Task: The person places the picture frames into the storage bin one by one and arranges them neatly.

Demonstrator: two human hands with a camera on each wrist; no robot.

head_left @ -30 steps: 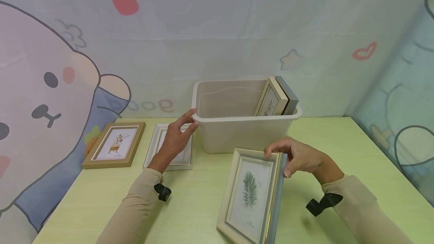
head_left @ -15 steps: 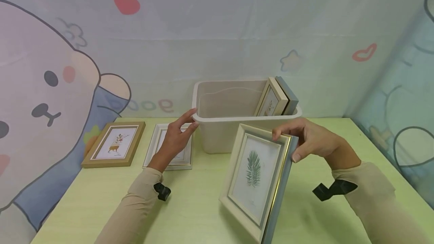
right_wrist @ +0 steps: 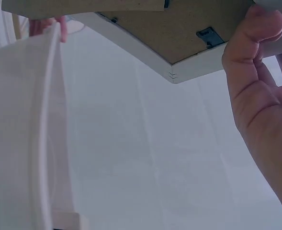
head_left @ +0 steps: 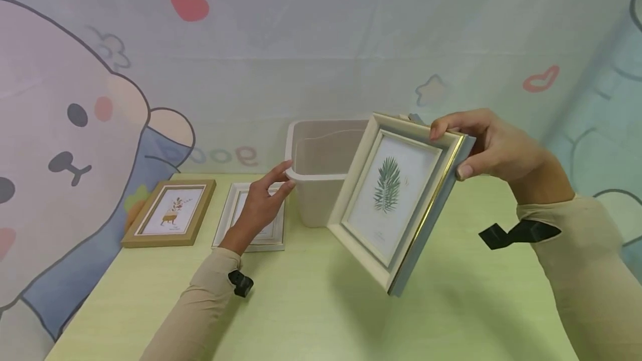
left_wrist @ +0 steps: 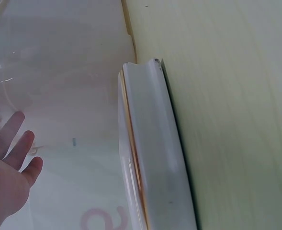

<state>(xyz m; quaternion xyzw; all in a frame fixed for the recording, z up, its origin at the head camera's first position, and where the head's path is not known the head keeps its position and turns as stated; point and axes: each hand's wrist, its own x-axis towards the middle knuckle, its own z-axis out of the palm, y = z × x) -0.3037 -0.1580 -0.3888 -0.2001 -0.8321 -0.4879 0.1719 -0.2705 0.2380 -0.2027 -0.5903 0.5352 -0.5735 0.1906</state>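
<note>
Pinches leaf picture frame by upper corner in right hand, tilted below-left of it, above bench. Touches bin rim with splayed left hand.

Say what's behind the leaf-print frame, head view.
Behind the leaf-print frame, the left part of the white bin shows; a small grey-blue corner peeks over the frame's top edge. The bin's right part and the rest of whatever has that corner are covered.

Right hand and leaf frame — now higher
</note>
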